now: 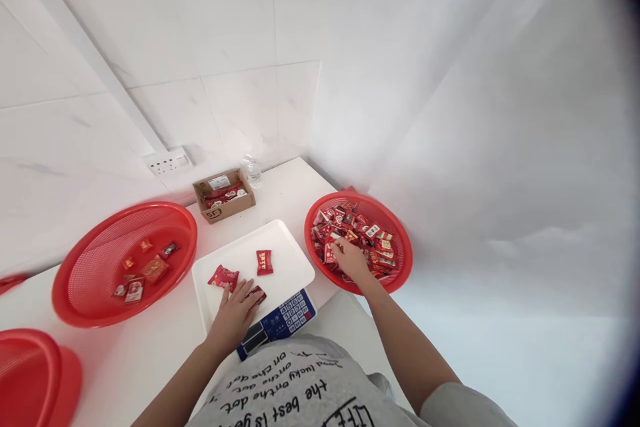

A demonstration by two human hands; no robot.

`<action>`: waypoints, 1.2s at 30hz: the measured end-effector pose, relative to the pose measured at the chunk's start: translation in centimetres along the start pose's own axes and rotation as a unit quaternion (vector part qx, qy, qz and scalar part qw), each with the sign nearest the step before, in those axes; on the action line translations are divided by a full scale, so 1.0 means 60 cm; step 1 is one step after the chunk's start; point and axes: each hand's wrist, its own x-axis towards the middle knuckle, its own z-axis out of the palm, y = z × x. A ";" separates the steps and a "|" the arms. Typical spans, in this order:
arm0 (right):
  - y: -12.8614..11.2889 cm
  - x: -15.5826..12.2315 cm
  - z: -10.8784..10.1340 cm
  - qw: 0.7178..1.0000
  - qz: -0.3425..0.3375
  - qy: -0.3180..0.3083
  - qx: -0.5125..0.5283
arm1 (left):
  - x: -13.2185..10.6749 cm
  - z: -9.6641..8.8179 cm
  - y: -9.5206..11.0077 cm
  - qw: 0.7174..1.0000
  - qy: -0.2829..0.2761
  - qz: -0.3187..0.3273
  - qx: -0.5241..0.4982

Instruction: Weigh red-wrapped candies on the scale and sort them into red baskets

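My left hand (233,315) lies over the white tray (293,266) of a digital scale (283,320), fingers stretched out and apart. Its fingertips touch a dark red wrapped packet (259,294) and are close to some brighter red packets (223,276). Another red packet (265,262) lies by itself farther up the tray. At the right, my right hand (351,259) reaches into a red basket (407,257) heaped with red snack packets (353,219). Its thumb and fingers are closed on a red snack packet (329,254) at the left of the heap.
Left of the scale stands a red mesh basket (90,260) with several packets at its bottom. More red baskets (30,374) are at the lower left. Behind the scale are a cardboard box (227,212) of red packets and a clear plastic bottle (253,170). Walls border the table.
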 end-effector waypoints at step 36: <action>0.058 -0.044 0.049 0.999 0.009 -0.017 -0.037 | 0.058 -0.002 0.013 0.982 0.046 -0.180 -0.024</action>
